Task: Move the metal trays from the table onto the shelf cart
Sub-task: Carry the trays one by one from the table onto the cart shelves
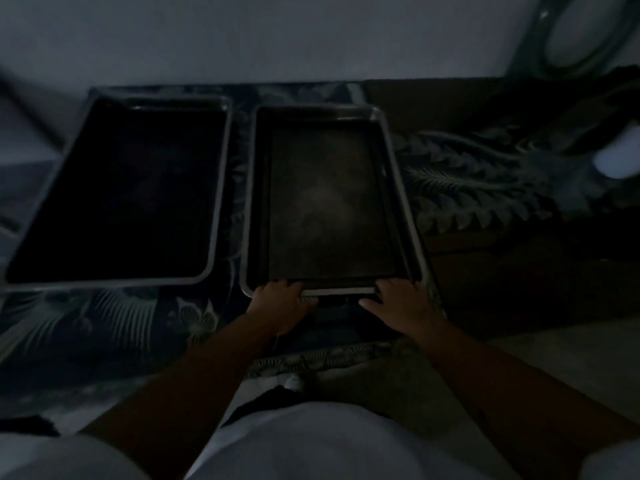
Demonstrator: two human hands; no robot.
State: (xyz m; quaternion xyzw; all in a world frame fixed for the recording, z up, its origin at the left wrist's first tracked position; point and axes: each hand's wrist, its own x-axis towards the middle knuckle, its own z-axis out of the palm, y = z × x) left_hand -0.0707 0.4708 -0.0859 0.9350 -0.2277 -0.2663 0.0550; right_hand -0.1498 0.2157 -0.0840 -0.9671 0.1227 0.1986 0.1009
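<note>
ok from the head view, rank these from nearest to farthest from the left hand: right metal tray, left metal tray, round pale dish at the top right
1. Right rectangular metal tray: the left hand grips its near edge.
2. Left rectangular metal tray: beside it, to the left.
3. Round pale dish: far top-right corner.

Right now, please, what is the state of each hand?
Left hand: grips the near rim of the right metal tray.
Right hand: grips the same rim, fingers over the edge.
</note>
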